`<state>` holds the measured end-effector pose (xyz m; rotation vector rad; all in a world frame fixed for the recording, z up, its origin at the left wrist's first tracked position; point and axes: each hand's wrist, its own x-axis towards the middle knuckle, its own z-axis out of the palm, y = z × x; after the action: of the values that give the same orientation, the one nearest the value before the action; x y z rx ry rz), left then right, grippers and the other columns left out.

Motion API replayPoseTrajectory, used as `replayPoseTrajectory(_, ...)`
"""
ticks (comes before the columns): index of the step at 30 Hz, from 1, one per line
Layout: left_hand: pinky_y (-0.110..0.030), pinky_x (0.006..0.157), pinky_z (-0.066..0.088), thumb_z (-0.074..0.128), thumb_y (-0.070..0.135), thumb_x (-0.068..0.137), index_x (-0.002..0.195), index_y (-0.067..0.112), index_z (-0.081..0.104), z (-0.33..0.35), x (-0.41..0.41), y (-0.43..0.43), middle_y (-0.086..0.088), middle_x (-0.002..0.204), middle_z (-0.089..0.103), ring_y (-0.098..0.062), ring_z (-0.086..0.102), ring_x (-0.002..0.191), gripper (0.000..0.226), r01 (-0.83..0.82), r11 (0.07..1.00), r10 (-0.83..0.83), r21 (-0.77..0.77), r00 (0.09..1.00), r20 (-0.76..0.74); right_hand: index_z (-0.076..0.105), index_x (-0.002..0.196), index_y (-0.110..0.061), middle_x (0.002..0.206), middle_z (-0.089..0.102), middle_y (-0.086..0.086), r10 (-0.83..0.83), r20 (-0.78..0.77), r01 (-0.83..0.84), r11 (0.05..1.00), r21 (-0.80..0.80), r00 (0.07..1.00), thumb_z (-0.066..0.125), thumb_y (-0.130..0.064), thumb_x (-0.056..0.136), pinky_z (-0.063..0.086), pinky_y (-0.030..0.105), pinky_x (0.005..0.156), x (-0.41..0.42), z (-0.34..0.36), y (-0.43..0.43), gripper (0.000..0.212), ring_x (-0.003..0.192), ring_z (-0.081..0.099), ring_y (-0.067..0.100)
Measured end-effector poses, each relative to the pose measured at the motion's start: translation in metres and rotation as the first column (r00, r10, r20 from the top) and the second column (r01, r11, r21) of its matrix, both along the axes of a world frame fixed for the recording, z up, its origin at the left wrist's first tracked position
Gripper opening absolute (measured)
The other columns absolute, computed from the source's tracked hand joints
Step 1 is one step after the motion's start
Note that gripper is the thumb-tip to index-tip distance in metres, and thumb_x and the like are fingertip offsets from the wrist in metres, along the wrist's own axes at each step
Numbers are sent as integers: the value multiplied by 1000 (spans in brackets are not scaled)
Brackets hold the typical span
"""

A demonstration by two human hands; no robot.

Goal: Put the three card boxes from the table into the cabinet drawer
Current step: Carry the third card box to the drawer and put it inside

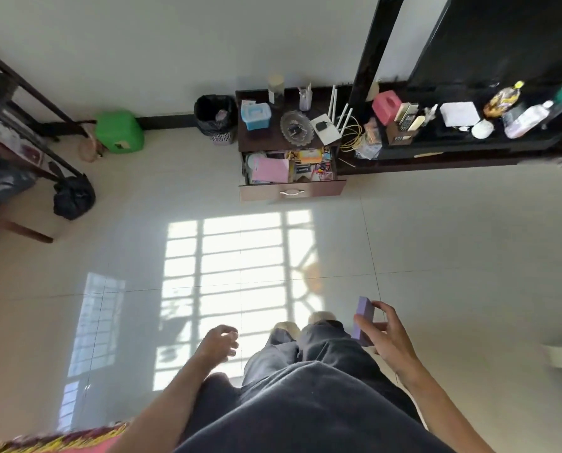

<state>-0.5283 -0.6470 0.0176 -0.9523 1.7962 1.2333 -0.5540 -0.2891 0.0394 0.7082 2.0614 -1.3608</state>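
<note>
My right hand (385, 335) grips a purple card box (363, 311) by its sides, low at the right of the head view, over my dark trousers. My left hand (219, 342) hangs beside my legs with loosely curled fingers and nothing in it. Across the tiled floor stands a small dark cabinet (260, 138). Its top drawer (292, 190) is pulled out and holds a pink booklet, small boxes and other clutter. No other card box can be made out for certain.
A black bin (215, 118) and a green stool (119, 132) stand left of the cabinet. A long dark shelf (469, 148) with bottles and a pink tissue box runs to the right. A dark table frame (28, 93) and a black bag (73, 197) are at the left.
</note>
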Motion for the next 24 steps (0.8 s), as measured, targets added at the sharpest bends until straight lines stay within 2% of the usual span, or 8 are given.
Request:
replayPoseTrajectory(3,-26,55,38,50,10,97,112,4,59,6,-66,5,-15,87,63,-20,56,63,18,24,999,-19,47,995,-100,48,124,-53,107,69,0,-26,0,26,1000,-7,1000,75,-61,79,53,21,62,-32,-3,-5,53,89,74,15)
replayPoseTrajectory(7,-24,54,37,52,9,97,110,5,59,7,-129,7,-9,80,62,-17,55,60,15,12,997,1,82,989,-148,50,125,-53,102,72,1,-35,4,35,999,-25,999,76,-60,79,53,27,67,-84,-13,-12,54,79,75,10)
replayPoseTrajectory(12,-25,54,38,51,11,97,111,4,60,4,-164,-10,-9,79,64,-18,56,60,18,-16,1000,16,5,998,-55,53,126,-45,103,72,7,-36,15,37,999,-37,999,78,-52,82,61,36,71,-162,-29,-15,51,89,73,22)
replayPoseTrajectory(15,-24,54,41,50,12,96,111,5,62,-1,-180,-32,-11,81,66,-19,57,61,19,-64,997,63,-52,998,-23,50,128,-44,107,71,5,12,26,-11,999,-46,1000,75,-57,82,58,35,71,-214,-33,-22,54,94,72,23)
replayPoseTrajectory(18,-25,58,43,50,13,97,108,8,63,-1,-186,-52,-12,84,68,-21,59,65,18,-80,992,84,-103,996,38,48,128,-49,107,73,2,58,30,-57,998,-36,998,73,-64,80,58,37,79,-259,-31,-31,56,95,73,21)
replayPoseTrajectory(24,-30,67,48,49,12,97,107,7,62,-15,-209,-89,-14,86,69,-25,62,71,17,-103,988,115,-115,987,110,46,129,-51,109,70,-1,116,13,-116,993,-5,993,67,-72,77,60,36,81,-340,-33,-60,59,96,71,19)
